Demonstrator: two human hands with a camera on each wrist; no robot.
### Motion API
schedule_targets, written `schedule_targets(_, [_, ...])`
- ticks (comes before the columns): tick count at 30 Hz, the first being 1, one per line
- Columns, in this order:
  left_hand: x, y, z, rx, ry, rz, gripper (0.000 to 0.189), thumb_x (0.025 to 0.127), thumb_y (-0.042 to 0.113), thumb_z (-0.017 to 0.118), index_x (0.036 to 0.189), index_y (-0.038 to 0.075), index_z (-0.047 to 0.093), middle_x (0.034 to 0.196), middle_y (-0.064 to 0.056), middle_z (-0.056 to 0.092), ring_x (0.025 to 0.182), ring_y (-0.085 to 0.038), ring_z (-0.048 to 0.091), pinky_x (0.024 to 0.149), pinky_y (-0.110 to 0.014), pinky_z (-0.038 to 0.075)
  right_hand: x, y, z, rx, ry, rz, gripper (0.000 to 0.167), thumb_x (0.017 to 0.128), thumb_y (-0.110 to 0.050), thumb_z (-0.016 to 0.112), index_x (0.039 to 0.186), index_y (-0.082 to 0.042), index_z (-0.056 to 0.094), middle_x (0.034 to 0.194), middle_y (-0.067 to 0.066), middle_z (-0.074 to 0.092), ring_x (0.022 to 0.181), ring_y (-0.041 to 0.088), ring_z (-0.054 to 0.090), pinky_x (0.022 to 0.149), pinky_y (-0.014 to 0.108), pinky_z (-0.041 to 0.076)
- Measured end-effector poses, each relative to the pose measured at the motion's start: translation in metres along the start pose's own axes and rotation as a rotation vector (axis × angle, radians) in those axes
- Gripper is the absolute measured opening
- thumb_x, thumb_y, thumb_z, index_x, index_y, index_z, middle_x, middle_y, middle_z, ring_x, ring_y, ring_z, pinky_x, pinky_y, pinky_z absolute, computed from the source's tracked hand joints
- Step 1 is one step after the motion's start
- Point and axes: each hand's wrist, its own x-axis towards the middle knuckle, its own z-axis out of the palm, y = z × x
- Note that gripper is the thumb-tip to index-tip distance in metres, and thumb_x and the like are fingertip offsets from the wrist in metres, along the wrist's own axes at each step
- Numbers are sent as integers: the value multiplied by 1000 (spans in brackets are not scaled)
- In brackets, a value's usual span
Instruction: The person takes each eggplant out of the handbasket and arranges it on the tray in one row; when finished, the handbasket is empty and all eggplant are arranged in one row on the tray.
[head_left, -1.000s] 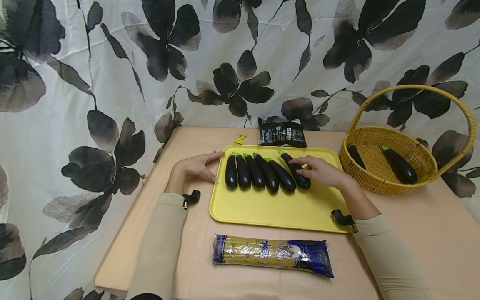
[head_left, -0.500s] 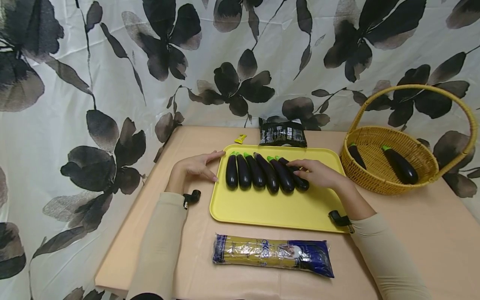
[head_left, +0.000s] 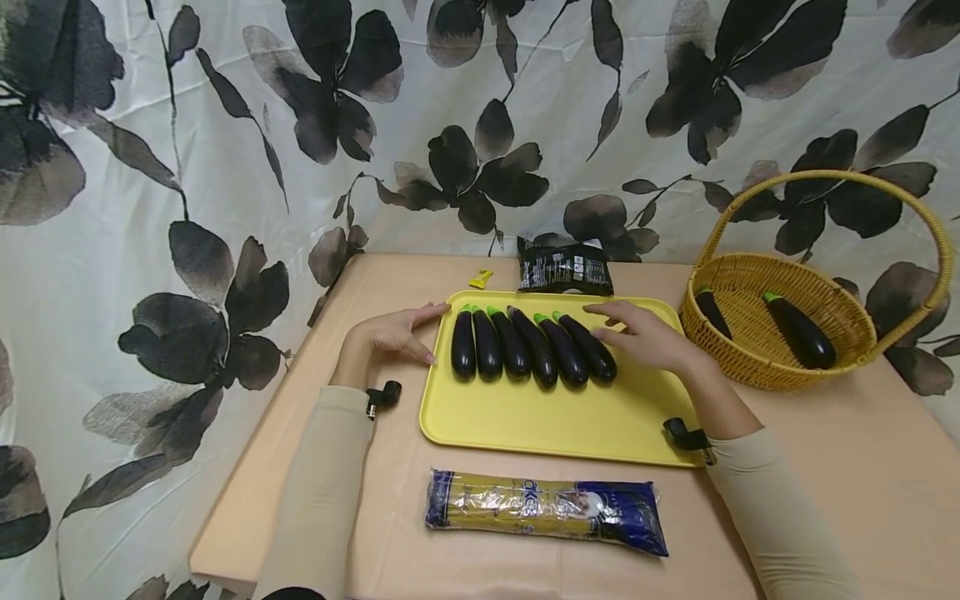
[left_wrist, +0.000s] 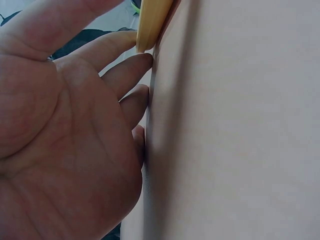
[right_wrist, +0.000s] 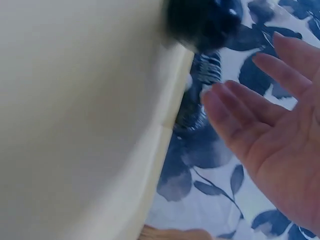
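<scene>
Several dark purple eggplants (head_left: 516, 343) with green tips lie side by side in a slanting row on a yellow tray (head_left: 517, 421). My left hand (head_left: 390, 331) rests at the tray's left edge, thumb and fingers spread; the left wrist view shows its fingertips (left_wrist: 135, 65) by the tray's rim. My right hand (head_left: 641, 335) hovers over the tray just right of the rightmost eggplant (head_left: 588, 348), its fingers extended and holding nothing. In the right wrist view an eggplant end (right_wrist: 205, 22) shows apart from the right hand (right_wrist: 285, 145).
A wicker basket (head_left: 780, 379) with a tall handle stands right of the tray, with two eggplants (head_left: 801, 331) visible inside. Behind the tray are a black packet (head_left: 565, 268) and a small yellow wrapper (head_left: 480, 278). A blue and yellow plastic package (head_left: 543, 507) lies in front.
My right hand slid the rightmost eggplant left against its neighbour, shifting that one too, then let go and drew back to the right. My left hand stayed in place.
</scene>
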Motion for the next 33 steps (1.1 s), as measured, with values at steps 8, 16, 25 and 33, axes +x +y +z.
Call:
schedule_targets(8, [-1,2,1,21,9,-3,116,69,24,98,165,29,32,177,-7,3,163,-26,-4,131,-52,0,-15,-6,-30,-1,270,-50,49,108,-29,57,155,-14,50,158,18,44,136,44,49,105,64,46])
schedule_targets(16, [-1,2,0,35,4,4,116,70,25,98,165,28,32,177,-7,3,163,-26,-4,131,-52,0,-29,-2,-50,10,484,-26,46,106,-29,61,149,-12,57,151,18,51,127,40,53,104,41,51])
schedule_targets(25, [-1,1,0,29,5,3,117,69,26,99,165,29,32,177,-6,3,163,-25,-4,132,-52,1,-43,9,-64,13,530,74,48,107,-36,56,153,-22,54,157,15,47,129,40,51,103,51,51])
schedule_targets(33, [-1,2,0,15,6,-4,117,68,24,99,165,29,33,177,-6,3,163,-25,-4,131,-52,0,-51,23,-71,25,569,132,48,109,-34,52,155,-19,52,156,17,46,129,39,49,106,59,45])
